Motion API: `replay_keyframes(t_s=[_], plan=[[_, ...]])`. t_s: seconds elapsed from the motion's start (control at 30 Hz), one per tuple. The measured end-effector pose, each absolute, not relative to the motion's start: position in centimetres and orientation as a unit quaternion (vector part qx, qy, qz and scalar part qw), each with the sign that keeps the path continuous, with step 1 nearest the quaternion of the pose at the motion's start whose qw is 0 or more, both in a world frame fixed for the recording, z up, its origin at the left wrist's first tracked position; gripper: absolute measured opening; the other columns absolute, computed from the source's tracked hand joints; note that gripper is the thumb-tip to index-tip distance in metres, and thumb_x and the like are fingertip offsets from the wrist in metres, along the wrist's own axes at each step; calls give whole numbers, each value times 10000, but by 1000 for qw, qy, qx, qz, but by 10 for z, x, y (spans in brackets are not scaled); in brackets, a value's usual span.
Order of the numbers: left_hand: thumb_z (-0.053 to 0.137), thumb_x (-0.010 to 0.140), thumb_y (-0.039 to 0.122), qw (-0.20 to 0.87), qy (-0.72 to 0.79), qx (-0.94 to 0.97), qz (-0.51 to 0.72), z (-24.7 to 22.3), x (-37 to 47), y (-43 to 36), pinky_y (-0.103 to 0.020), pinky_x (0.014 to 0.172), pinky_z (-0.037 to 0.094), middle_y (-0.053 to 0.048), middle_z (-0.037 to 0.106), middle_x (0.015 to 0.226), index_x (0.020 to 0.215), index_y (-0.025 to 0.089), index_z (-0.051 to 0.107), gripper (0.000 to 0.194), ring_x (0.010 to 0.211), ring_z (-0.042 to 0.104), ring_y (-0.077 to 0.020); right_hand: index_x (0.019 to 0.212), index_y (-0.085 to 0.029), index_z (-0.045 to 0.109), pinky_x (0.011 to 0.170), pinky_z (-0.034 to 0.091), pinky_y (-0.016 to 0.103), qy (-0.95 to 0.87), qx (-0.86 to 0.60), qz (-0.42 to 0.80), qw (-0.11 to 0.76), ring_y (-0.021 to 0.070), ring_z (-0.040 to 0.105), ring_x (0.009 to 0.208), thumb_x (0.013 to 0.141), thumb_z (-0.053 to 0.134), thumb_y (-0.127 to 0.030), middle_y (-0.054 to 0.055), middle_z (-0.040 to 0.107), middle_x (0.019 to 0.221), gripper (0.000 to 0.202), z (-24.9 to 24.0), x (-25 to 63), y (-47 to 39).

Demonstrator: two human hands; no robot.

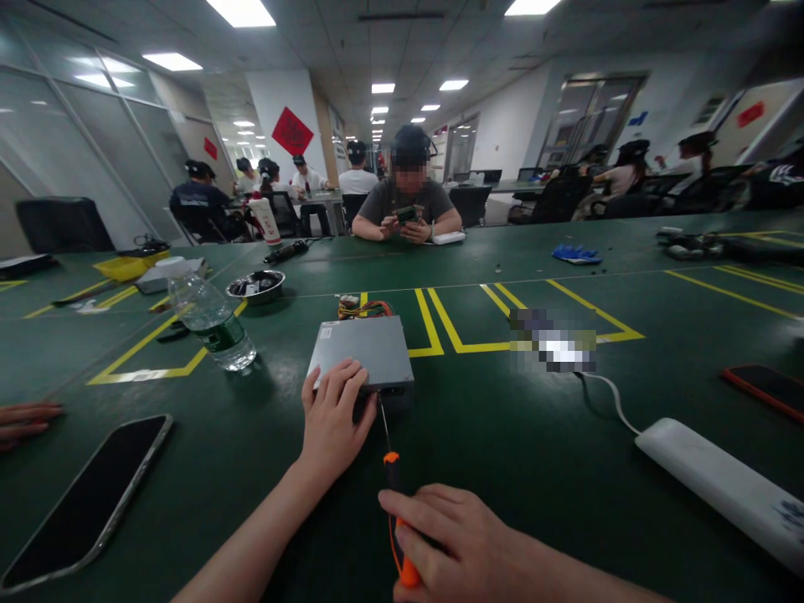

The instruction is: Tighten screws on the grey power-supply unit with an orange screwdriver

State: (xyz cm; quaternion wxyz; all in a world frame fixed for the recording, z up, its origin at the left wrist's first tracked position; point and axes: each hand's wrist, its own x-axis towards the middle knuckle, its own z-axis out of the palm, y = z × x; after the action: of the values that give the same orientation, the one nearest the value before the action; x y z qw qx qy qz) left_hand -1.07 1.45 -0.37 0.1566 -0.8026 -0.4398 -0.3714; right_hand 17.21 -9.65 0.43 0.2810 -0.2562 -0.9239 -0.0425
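A grey metal computer power supply (370,347) lies on the green table, its bundle of coloured wires (368,309) coming out at the far side. My left hand (336,410) grips its near left part, fingers over the top and thumb at the near face. In my right hand (449,536) is a screwdriver (392,469) with an orange and black handle. Its thin shaft points away from me, and the tip meets the near face of the power supply beside my left thumb. The exact spot under the tip is too small to make out.
Left of the power supply stand a water bottle (217,322) and a metal bowl (256,286). A phone (88,502) lies near left; a white power bank (722,486) with a cable lies right. Across the table sits a person (408,197) holding a small object.
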Motion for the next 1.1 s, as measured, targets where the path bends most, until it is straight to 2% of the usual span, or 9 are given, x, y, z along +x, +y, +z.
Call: replay_keyframes(t_s=[0.07, 0.23, 0.3, 0.37, 0.47, 0.67, 0.73, 0.93, 1.1], plan=[[521, 812, 249, 153, -446, -801, -370, -4, -11, 14, -433, 960, 278, -79, 600, 1141, 1079, 229, 519, 267, 1122, 514, -238, 939, -120, 569, 785, 505, 263, -922, -271, -20, 274, 158, 629, 865, 915, 455, -414, 135, 600, 1141, 316, 6, 173, -98], [523, 811, 253, 142, -458, -800, -362, -4, -10, 14, -413, 894, 305, -80, 591, 1161, 1088, 230, 520, 278, 1119, 505, -246, 1186, -151, 477, 795, 507, 274, -945, -263, 16, 196, 181, 603, 974, 878, 540, -367, 128, 555, 1211, 381, 16, 173, -96], [520, 813, 256, 143, -459, -799, -362, -3, -10, 14, -410, 892, 303, -79, 591, 1159, 1085, 228, 522, 273, 1117, 505, -245, 1162, -156, 499, 774, 513, 281, -944, -251, -8, 212, 181, 617, 930, 902, 499, -353, 130, 575, 1179, 326, 14, 172, -96], [516, 818, 261, 145, -458, -799, -361, -3, -10, 14, -407, 889, 304, -80, 591, 1156, 1082, 227, 521, 266, 1116, 505, -245, 1035, -133, 556, 751, 517, 279, -934, -251, -33, 254, 175, 632, 864, 927, 441, -370, 138, 603, 1130, 284, 8, 172, -96], [513, 822, 263, 146, -458, -801, -358, -3, -10, 14, -406, 886, 305, -83, 590, 1154, 1083, 223, 517, 264, 1114, 504, -243, 910, -118, 569, 769, 511, 278, -919, -258, -35, 296, 168, 636, 839, 944, 391, -379, 148, 606, 1126, 317, 2, 174, -96], [516, 823, 261, 147, -458, -801, -357, -3, -11, 13, -406, 887, 302, -84, 587, 1155, 1081, 216, 515, 262, 1118, 500, -241, 1161, -163, 492, 776, 507, 272, -937, -257, 4, 238, 176, 612, 949, 933, 425, -376, 125, 579, 1173, 320, 13, 173, -96], [515, 824, 264, 148, -457, -801, -357, -3, -11, 14, -406, 889, 301, -85, 587, 1155, 1083, 213, 515, 264, 1119, 500, -241, 1166, -180, 500, 775, 508, 280, -939, -259, -8, 226, 180, 612, 947, 929, 437, -366, 122, 577, 1176, 308, 14, 173, -96], [515, 828, 269, 148, -460, -800, -356, -4, -11, 13, -398, 893, 304, -79, 587, 1157, 1085, 212, 518, 263, 1120, 497, -235, 993, -117, 564, 761, 512, 277, -930, -250, -16, 267, 170, 629, 861, 955, 368, -362, 137, 590, 1163, 316, 4, 174, -96], [505, 835, 269, 148, -460, -801, -354, -4, -11, 12, -402, 899, 299, -79, 583, 1167, 1093, 215, 513, 264, 1130, 491, -236, 1168, -168, 497, 778, 507, 285, -939, -277, 23, 201, 183, 613, 943, 927, 442, -387, 114, 560, 1215, 330, 11, 173, -96]])
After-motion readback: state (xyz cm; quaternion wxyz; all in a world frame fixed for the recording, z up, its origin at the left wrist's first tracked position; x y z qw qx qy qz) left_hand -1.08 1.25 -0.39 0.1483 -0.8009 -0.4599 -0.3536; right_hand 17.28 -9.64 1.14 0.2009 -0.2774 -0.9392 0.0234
